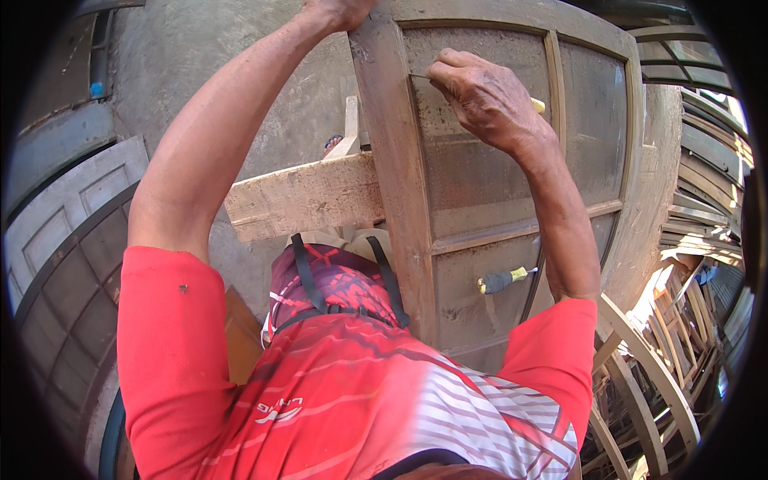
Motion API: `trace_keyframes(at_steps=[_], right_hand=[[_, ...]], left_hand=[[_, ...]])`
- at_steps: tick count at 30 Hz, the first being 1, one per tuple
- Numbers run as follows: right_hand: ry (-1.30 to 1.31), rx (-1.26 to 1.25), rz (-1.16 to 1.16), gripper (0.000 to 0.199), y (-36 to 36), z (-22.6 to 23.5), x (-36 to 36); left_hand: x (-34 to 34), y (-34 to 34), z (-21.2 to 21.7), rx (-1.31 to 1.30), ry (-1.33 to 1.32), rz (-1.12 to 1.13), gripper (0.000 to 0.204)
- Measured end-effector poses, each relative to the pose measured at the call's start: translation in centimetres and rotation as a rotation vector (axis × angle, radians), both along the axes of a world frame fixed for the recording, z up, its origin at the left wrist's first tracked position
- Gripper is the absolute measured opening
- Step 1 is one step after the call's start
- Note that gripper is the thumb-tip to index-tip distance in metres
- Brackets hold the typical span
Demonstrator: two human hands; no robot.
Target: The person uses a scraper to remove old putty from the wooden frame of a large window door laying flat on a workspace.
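A brown wooden-framed panel (392,160) with dusty, mesh-like panes stands tilted before me. At the top edge of the picture, my left hand (340,11) is closed at the panel's upper left corner; its fingers are partly cut off. My right hand (484,96) is closed round a screwdriver (538,105), whose yellow handle end sticks out behind the palm. The tool's thin shaft points left, its tip at the inner edge of the left upright. Lower down, a second screwdriver (504,280) with a black and yellow handle lies on the panel, apart from both hands.
A rough wooden board (304,196) lies across, left of the panel, over my lap. White panelled wood (76,204) and a dark grid frame (68,296) lean at the left. Curved wooden pieces (648,400) and stacked timber (712,176) crowd the right. The floor (216,64) is grey concrete.
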State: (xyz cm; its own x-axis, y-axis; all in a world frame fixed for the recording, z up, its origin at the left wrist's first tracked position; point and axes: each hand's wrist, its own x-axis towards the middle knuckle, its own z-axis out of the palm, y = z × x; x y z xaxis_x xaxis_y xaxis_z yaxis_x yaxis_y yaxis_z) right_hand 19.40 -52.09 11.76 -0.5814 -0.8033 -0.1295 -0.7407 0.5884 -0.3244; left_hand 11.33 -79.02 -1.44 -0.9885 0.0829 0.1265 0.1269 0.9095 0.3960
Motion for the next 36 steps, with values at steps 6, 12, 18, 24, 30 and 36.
trace_keyframes(at_steps=[6, 12, 18, 24, 30, 36], right_hand=[[-0.052, -0.056, 0.053, 0.01, 2.9, 0.4, 5.8], [-0.155, -0.06, 0.029, 0.012, 6.6, 1.5, 12.8], [-0.221, 0.063, 0.127, 0.013, 8.7, 3.0, 17.7], [-0.263, 0.117, 0.14, 0.01, 7.3, 4.1, 15.8], [0.039, -0.033, -0.158, 0.011, 1.1, 2.6, 5.6], [0.228, 0.028, -0.185, 0.018, -4.9, 0.9, -1.6]], left_hand=[[-1.3, -2.0, 0.0, 0.005, -0.127, 0.049, 0.031], [-2.8, -2.5, -1.0, -0.372, -0.005, -0.026, 0.026], [-3.8, -3.8, -2.2, -0.556, 0.02, 0.016, 0.028], [-3.1, -3.5, -2.3, -0.495, -0.041, 0.083, 0.037], [-2.1, -2.4, -2.6, -0.299, -0.047, 0.054, 0.035], [-0.6, -0.7, -3.2, -0.198, 0.285, 0.05, 0.024]])
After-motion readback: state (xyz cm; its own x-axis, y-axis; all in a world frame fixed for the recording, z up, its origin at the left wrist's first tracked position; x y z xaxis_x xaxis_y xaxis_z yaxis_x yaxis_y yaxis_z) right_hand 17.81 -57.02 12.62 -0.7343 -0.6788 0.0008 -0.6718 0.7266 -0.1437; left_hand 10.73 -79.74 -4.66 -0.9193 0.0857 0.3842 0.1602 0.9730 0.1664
